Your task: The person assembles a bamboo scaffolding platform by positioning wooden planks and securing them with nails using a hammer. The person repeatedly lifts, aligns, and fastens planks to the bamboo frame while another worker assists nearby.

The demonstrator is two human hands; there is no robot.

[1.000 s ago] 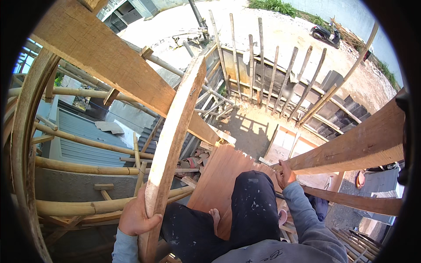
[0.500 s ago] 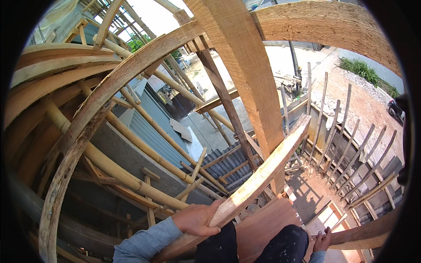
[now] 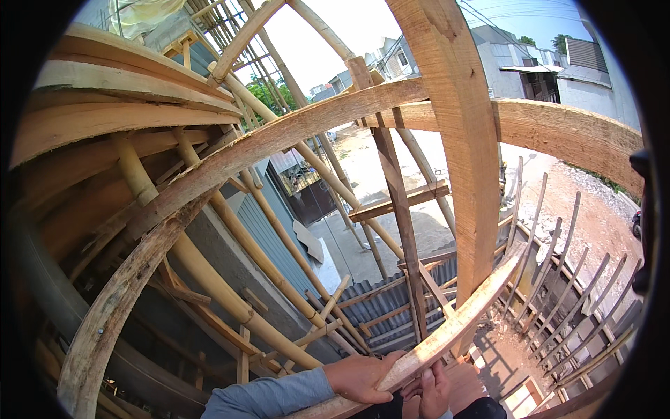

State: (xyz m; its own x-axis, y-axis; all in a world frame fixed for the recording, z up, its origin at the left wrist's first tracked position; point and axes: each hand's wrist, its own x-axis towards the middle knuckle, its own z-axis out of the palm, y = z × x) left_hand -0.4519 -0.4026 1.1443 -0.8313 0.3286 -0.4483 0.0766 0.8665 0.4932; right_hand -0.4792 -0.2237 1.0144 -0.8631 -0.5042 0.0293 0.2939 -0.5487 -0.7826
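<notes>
The wooden plank (image 3: 447, 335) lies in both hands at the bottom of the view, a long, pale, narrow board whose axis runs up and to the right, away from the person. Its near end sits low by the grey sleeve (image 3: 262, 398); its far end rises to meet the broad upright timber (image 3: 464, 153), where it seems to touch or pass just beside it, though which one is hard to tell.

The left hand (image 3: 363, 377) is closed over the plank from the left, fingers wrapped across its upper face near the lower end. The right hand (image 3: 434, 391) is just beside it, to the right and slightly under the board, its fingers curled up against the underside; it appears to support rather than clamp, and part of it is hidden by the plank. Both hands are bunched at the near end, so almost the whole length of the board reaches out ahead of them unsupported.

Beyond the far end, a row of thin stakes (image 3: 558, 251) stands over bare ground, and bamboo poles (image 3: 230, 279) slant down to the left of the hands.
</notes>
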